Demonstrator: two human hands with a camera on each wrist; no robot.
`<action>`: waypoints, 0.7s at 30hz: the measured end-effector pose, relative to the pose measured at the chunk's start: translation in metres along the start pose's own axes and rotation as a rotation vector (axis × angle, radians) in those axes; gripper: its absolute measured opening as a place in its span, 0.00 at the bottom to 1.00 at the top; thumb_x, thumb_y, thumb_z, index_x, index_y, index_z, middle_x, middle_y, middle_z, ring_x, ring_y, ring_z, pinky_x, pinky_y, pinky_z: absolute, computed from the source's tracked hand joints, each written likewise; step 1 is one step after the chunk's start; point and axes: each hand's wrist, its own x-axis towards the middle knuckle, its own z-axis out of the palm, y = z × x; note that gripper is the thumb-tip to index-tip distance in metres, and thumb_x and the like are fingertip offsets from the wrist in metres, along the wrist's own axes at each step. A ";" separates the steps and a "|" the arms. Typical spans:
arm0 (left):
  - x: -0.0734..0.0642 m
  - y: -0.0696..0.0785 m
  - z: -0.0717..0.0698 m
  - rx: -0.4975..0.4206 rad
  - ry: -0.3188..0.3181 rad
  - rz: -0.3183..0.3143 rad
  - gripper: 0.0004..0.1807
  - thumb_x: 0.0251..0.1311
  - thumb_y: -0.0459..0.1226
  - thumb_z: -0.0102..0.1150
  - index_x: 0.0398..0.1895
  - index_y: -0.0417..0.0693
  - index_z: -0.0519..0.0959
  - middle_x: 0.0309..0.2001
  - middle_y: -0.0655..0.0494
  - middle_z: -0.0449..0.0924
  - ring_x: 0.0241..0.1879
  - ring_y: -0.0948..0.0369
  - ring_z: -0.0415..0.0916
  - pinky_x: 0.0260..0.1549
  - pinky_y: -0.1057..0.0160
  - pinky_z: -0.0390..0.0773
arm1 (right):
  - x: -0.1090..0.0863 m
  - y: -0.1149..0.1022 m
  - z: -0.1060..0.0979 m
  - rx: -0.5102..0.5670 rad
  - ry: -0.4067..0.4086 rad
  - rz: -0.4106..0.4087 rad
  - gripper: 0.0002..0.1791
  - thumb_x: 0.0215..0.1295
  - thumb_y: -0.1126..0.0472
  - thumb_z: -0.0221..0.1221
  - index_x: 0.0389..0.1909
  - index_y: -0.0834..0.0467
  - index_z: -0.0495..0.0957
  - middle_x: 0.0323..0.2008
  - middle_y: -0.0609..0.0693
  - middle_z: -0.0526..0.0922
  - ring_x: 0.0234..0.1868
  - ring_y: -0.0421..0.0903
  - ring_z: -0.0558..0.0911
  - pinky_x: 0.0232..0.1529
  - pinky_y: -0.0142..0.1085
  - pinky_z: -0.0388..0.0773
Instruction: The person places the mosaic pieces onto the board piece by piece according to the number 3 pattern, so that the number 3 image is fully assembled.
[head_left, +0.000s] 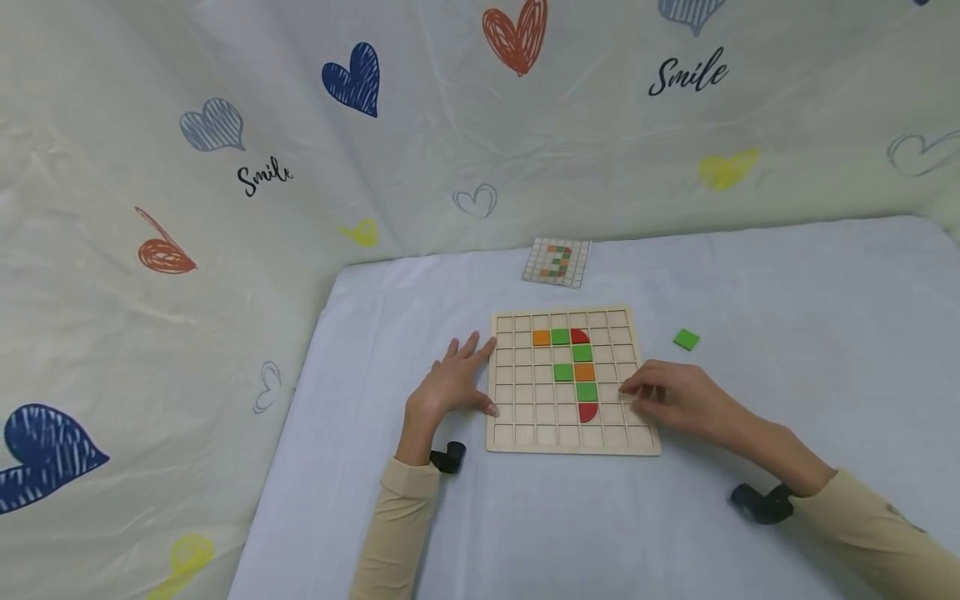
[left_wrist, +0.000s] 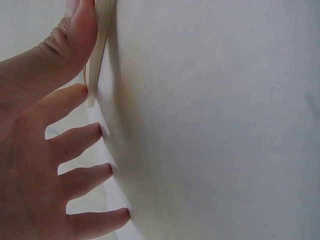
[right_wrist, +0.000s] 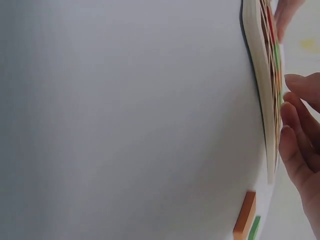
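Observation:
A square wooden grid board [head_left: 525, 439] lies on the table, with several orange, green and red tiles set in its squares. Red quarter-round tiles [head_left: 588, 412] sit at the upper and lower ends of the column. At the board's left edge my left hand [head_left: 447, 387] rests with fingers spread, thumb and index finger against the rim [left_wrist: 102, 45]. My right hand [head_left: 678, 398] hovers over the right edge, fingers loosely bent and no piece visible between them. In the right wrist view its thumb [right_wrist: 302, 86] stands apart from most of the fingers.
A pattern card [head_left: 557, 262] showing a similar coloured figure lies behind the board. A loose green tile [head_left: 686, 339] is on the white cloth to the right. The right wrist view also shows an orange block [right_wrist: 244, 216] near the board. A printed curtain [head_left: 427, 125] hangs behind.

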 end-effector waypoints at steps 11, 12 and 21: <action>-0.002 0.000 -0.001 0.002 0.007 -0.001 0.64 0.44 0.45 0.83 0.84 0.60 0.52 0.84 0.52 0.41 0.83 0.42 0.35 0.75 0.31 0.49 | -0.020 0.017 -0.017 -0.140 0.097 0.030 0.18 0.45 0.78 0.73 0.37 0.58 0.87 0.33 0.44 0.88 0.30 0.33 0.77 0.30 0.29 0.79; -0.002 0.000 -0.001 0.003 0.008 0.000 0.64 0.44 0.45 0.83 0.84 0.60 0.52 0.84 0.51 0.41 0.83 0.42 0.35 0.75 0.31 0.49 | -0.021 0.020 -0.019 -0.146 0.105 0.039 0.18 0.45 0.78 0.73 0.37 0.58 0.87 0.33 0.45 0.88 0.30 0.32 0.76 0.29 0.29 0.79; -0.003 0.001 0.000 -0.006 0.003 0.005 0.64 0.44 0.45 0.83 0.84 0.60 0.53 0.84 0.51 0.41 0.83 0.41 0.35 0.75 0.31 0.49 | -0.028 0.036 -0.029 -0.162 0.114 0.231 0.14 0.50 0.74 0.73 0.40 0.62 0.86 0.32 0.48 0.87 0.29 0.32 0.74 0.27 0.28 0.75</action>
